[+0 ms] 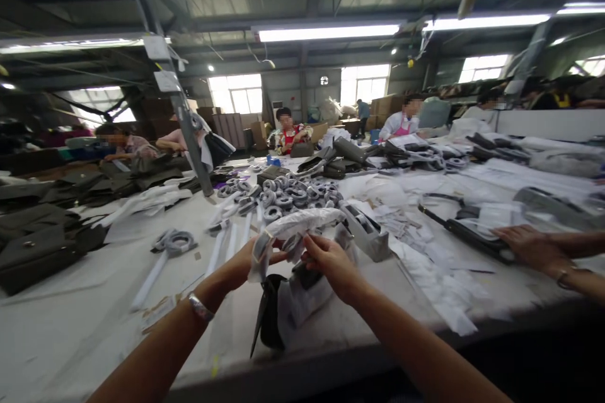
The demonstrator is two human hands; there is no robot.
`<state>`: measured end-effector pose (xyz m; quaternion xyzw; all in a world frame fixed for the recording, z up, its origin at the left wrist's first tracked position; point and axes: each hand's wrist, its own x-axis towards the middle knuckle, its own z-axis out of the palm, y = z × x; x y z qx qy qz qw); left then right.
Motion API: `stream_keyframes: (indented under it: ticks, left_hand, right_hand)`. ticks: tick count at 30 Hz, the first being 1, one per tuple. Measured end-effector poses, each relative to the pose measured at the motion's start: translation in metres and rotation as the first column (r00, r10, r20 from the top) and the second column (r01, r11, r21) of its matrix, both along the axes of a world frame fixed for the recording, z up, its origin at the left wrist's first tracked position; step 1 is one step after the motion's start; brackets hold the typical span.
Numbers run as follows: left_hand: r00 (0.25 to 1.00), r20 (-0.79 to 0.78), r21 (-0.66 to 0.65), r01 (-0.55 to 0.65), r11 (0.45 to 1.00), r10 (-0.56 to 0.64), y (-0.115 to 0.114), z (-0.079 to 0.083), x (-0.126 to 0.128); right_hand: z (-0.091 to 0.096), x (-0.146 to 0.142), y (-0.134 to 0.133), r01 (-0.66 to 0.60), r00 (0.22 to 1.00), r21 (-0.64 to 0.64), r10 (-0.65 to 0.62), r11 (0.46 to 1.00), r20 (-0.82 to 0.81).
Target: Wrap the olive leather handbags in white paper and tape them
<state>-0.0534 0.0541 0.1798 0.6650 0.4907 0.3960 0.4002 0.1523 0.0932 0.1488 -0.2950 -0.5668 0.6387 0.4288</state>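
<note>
Holding a long bundle (pixel 302 221) wrapped in crinkly white plastic, both hands work just above the near edge of the table (pixel 70 321). The bundle's long axis runs nearly level, rising a little from lower left to upper right. Its far end points towards a grey box-shaped holder (pixel 366 233) and its near end droops over the left hand (pixel 243 261). The left hand's grip is closed around that drooping end, thumb and fingers pinching the film together. The right hand (pixel 331 261) has its grip closed too, fingertips nipping the wrap near the middle of the bundle, where something grey and coiled shows through. Directly below the hands a dark bag (pixel 270 318) stands on edge on the table, stiff and flat-sided. A metal bracelet (pixel 201 307) circles the left wrist. Further up the table lies a heap of coiled grey straps (pixel 283 192), each rolled into a tight ring, and one more coil (pixel 176 241) sits apart on the left. Dark olive bags (pixel 42 245) lie stacked flat at the left edge. At the right another person's hand (pixel 529 245) rests among loose white paper slips (pixel 439 277)
</note>
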Motion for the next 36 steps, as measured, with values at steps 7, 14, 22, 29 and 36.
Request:
stream_keyframes:
  ticks: [7,14,22,29,36]
  left_hand:
    - [0.947,0.249,-0.175,-0.163,0.971,0.204,-0.004,0.015,0.005]
    - [0.955,0.173,-0.176,-0.212,0.961,0.243,-0.024,0.045,0.002]
    - [0.974,-0.066,0.052,-0.213,0.976,0.216,-0.027,0.064,0.015]
    - [0.960,-0.256,0.060,-0.098,0.993,0.110,-0.021,0.072,0.019]
    - [0.958,-0.285,-0.074,-0.026,0.997,0.004,-0.022,0.079,0.026]
  right_hand:
    - [-0.004,-0.004,-0.009,0.105,0.984,-0.141,-0.123,0.985,-0.129]
    - [-0.001,-0.018,-0.028,0.057,0.989,-0.093,-0.069,0.994,-0.134]
    - [0.022,-0.026,-0.032,-0.048,0.928,-0.194,-0.028,0.980,-0.372]
    - [0.029,-0.019,-0.035,0.017,0.923,-0.087,-0.049,0.996,-0.381]
    - [0.029,-0.003,-0.018,0.159,0.984,0.212,-0.136,0.964,-0.118]
